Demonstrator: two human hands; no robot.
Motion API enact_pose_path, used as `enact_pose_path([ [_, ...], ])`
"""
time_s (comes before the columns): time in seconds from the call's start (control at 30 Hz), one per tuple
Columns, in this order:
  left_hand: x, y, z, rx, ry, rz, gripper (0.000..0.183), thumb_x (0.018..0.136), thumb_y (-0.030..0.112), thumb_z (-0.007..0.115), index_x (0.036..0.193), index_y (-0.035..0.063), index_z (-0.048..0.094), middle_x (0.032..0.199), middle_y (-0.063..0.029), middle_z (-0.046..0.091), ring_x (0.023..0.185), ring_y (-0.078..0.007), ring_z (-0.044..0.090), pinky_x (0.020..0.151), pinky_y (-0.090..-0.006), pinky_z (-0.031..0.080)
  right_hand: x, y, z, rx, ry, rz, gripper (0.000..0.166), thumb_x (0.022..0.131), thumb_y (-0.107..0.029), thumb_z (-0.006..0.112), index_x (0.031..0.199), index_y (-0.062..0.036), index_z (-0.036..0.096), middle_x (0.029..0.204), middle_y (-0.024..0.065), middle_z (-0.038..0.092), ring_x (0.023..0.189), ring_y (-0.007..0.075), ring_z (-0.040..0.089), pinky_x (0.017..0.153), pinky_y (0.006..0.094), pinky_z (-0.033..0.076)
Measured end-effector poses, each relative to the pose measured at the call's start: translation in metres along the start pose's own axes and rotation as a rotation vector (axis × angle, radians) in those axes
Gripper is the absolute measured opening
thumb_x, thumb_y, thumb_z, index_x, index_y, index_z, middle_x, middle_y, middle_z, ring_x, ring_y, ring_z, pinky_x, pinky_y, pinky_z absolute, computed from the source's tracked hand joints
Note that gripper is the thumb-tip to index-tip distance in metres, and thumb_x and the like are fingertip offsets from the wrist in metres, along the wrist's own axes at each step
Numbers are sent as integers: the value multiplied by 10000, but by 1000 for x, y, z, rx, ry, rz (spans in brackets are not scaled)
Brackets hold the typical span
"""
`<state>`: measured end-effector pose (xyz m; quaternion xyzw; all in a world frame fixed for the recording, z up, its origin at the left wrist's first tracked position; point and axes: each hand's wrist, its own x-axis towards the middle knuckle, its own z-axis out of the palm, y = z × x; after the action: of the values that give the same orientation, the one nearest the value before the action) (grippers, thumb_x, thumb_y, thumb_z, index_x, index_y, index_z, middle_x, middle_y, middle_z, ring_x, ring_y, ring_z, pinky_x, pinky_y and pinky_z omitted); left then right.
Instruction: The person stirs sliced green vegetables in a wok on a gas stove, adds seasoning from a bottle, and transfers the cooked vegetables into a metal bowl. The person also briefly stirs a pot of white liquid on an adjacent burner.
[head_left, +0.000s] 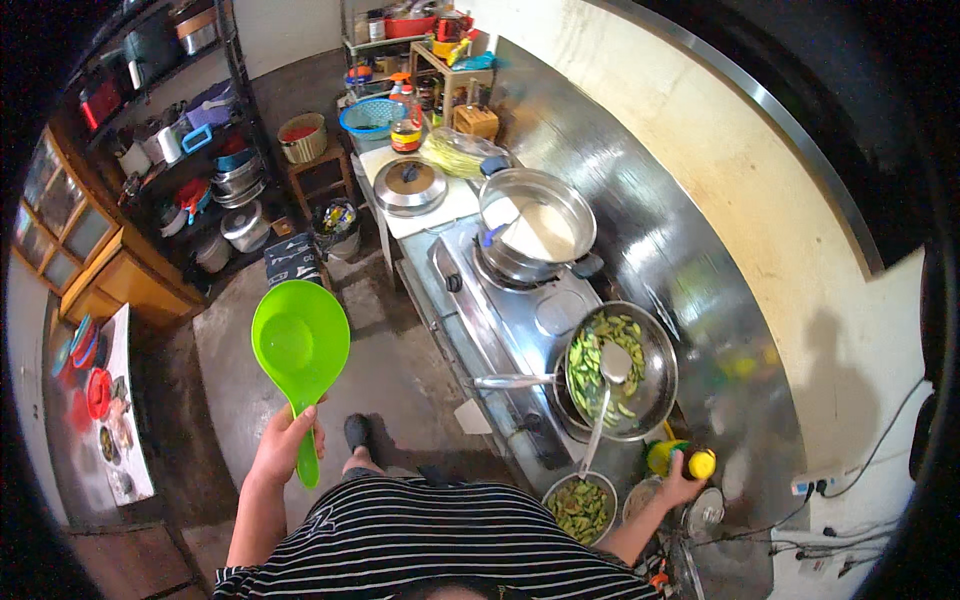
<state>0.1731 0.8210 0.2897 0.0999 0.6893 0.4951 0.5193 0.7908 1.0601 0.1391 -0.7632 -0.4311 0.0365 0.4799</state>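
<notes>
My left hand (279, 444) grips the handle of a bright green plastic water dipper (300, 334), held over the floor left of the stove; its bowl looks empty. On the right, my right hand (679, 486) is closed around a bottle with a yellow cap (702, 464) and a green and yellow label, beside the stove. Close to that hand sits a wok (654, 390) with sliced green vegetables (589, 364) in it. A metal spatula (616, 364) rests in the wok, its handle reaching towards a bowl of similar vegetable pieces (576, 510).
A large steel pot (538, 217) with pale liquid stands on the gas stove (510, 315). Beyond it are a pot lid (410, 187), a sauce bottle (406, 131) and a blue basket (373, 118). The wok's handle (514, 381) juts over the counter's front edge. Cables (791, 525) hang at right.
</notes>
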Motion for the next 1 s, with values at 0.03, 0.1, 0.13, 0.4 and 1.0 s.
enact_pose_path([
  [0.03,10,1,-9,20,19,-5,374,980,260,470,1239,-8,506,655,-50,537,573,-136,519,552,-276,442,-4,-42,-9,-302,96,41,762,692,-331,842,1266,35,499,1224,156,578,1072,264,575,932,378,461],
  [0.1,32,2,-27,27,19,-7,376,981,274,472,1233,-3,509,656,-48,537,574,-135,518,548,-275,440,14,-64,-27,-328,121,-52,813,691,-387,832,1290,35,478,1268,183,550,1108,291,561,952,390,447],
  [0.13,40,5,-37,15,20,-1,380,980,284,475,1227,-2,511,656,-47,536,573,-135,516,548,-275,440,2,-133,-20,-526,199,-64,795,694,-382,829,1279,36,490,1258,188,553,1102,297,562,948,395,450],
  [0.4,158,31,-159,-107,-205,44,475,971,393,476,1226,-6,507,673,-56,543,573,-136,505,548,-274,443,-62,-334,36,26,91,-433,642,828,-259,730,1306,58,441,1196,154,580,1040,248,575,917,344,454],
  [1.0,295,107,-376,-238,-56,157,529,989,404,402,1262,-35,515,602,-54,511,521,-141,496,506,-262,428,-281,-727,512,797,-852,-378,488,755,-111,781,1156,21,536,1053,106,632,891,168,643,773,290,523],
])
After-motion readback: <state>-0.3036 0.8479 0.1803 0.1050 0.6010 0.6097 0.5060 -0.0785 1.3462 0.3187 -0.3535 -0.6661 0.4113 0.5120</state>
